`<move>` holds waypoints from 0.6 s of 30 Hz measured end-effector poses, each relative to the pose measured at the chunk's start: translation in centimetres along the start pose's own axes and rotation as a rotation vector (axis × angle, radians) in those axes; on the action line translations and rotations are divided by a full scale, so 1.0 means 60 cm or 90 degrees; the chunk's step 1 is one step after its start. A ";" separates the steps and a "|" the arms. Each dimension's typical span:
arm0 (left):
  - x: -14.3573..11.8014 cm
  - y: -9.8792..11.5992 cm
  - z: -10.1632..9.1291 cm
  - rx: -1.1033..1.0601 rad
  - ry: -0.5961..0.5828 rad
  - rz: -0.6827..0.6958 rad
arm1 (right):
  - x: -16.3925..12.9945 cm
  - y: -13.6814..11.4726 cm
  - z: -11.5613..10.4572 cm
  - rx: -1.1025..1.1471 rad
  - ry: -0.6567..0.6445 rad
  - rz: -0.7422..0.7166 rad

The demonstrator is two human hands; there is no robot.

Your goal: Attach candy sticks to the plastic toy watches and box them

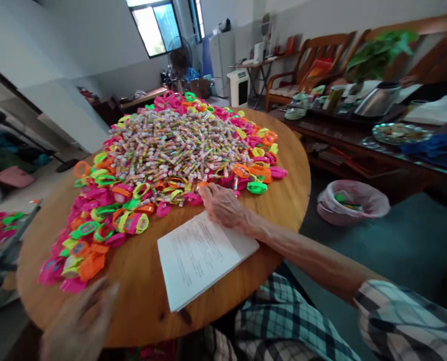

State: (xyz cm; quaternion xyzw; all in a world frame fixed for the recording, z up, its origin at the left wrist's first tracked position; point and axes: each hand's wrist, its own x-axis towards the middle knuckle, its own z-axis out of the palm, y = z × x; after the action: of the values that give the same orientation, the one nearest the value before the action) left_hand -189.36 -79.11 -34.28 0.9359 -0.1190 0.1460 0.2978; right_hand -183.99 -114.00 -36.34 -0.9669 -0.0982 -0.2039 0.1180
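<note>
The round wooden table (pixel 283 165) serves as the landmark here, and nearly everything is arranged on it. A great heap of small wrapped candy sticks (pixel 174 145) is piled at its centre, ringed by neon plastic toy bands (pixel 106 215) in pink, orange, green and yellow, so that both kinds of piece lie within reach from the near edge. The right hand (pixel 223 204) is laid palm down at the near fringe of the heap, fingers loosely curled onto the pieces there; whether anything is pinched beneath them cannot be told. A sheet of printed paper (pixel 199 255) is set on the table's near side, just under that wrist, presumably kept close for reading. The left hand (pixel 80 323) is seen at the table's near-left edge, blurred (it appears spread and holding nothing, though this is not certain). Beyond the table's right side a lined bin (pixel 353 200) stands on the floor, and a long dark table with a kettle (pixel 377 99) is placed further off.
</note>
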 end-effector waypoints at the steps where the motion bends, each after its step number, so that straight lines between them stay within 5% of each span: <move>1: 0.004 0.003 0.020 -0.004 0.016 -0.014 | -0.001 -0.001 0.005 0.024 0.016 -0.023; 7: 0.080 0.093 0.134 -0.127 0.001 0.026 | -0.026 -0.021 0.021 0.163 0.084 -0.104; 12: 0.125 0.151 0.156 -0.165 -0.062 0.069 | -0.052 -0.036 0.014 0.244 0.092 -0.143; 15: 0.131 0.163 0.171 -0.312 -0.145 0.046 | -0.060 -0.040 0.000 0.269 0.040 -0.149; 18: 0.132 0.162 0.186 -0.391 -0.145 0.005 | -0.064 -0.036 -0.024 0.234 -0.027 -0.131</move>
State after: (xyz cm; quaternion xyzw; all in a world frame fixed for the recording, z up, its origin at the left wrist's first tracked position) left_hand -182.77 -94.52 -35.18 0.8123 -0.1936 -0.0009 0.5502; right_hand -188.49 -112.88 -36.28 -0.9182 -0.2343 -0.1729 0.2685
